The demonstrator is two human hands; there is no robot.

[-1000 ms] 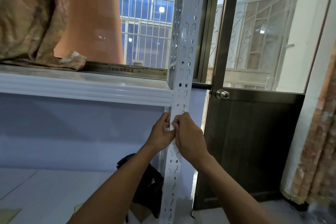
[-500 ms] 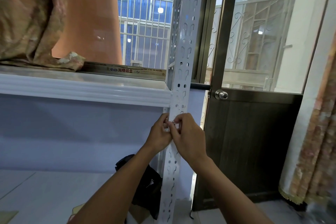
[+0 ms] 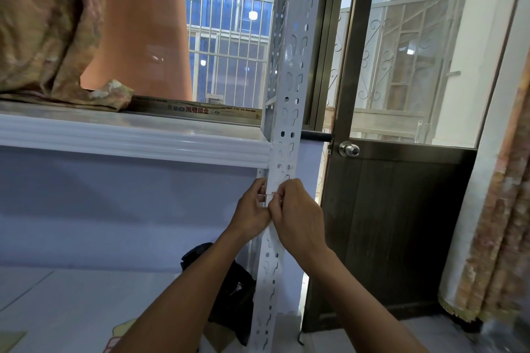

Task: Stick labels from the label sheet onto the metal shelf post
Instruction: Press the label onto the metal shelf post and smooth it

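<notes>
A white perforated metal shelf post (image 3: 289,71) runs from top to bottom through the middle of the view. My left hand (image 3: 252,209) and my right hand (image 3: 298,218) meet in front of it, just below the white shelf edge (image 3: 129,140). Between their fingertips is a thin pale strip, the label sheet (image 3: 266,195), seen edge-on. The left fingers pinch it on the left and the right fingers pinch it at the post. The hands hide the post behind them.
A crumpled brown cloth (image 3: 48,31) lies on the shelf top. Right of the post is a dark door with a round knob (image 3: 348,149). A black bag (image 3: 229,286) sits on the floor behind the post. A patterned curtain (image 3: 499,223) hangs far right.
Both hands stay at the same spot on the post. The fingers have shifted slightly and the thin strip now shows between them.
</notes>
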